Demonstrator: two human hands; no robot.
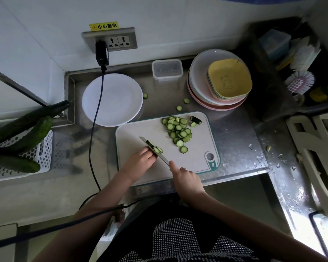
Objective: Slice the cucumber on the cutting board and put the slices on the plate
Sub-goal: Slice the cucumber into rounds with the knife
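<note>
We see the left hand [140, 159] resting on the cutting board [167, 146], its fingers [150, 153] curled over the short remaining cucumber piece [155, 148] and pressing it down. The right hand [186, 176] is closed around the handle of a knife [155, 151], with the index finger stretched along the top of the blade. The blade lies against the cucumber piece, just beside the left fingertips.

A pile of cucumber slices [178, 132] lies on the far right part of the board, and a cut end piece [195, 120] lies near the board's far corner. Three loose slices [179, 108] lie on the steel counter [235, 133] beyond the board. The white plate [112, 99] stands on the counter to the far left of the board, and no slices are on it. A black cable [95, 118] crosses over the plate. At the left, whole cucumbers [27, 133] rest in a white perforated basket [44, 156]. A stack of bowls [219, 80] stands behind the board at the right.
</note>
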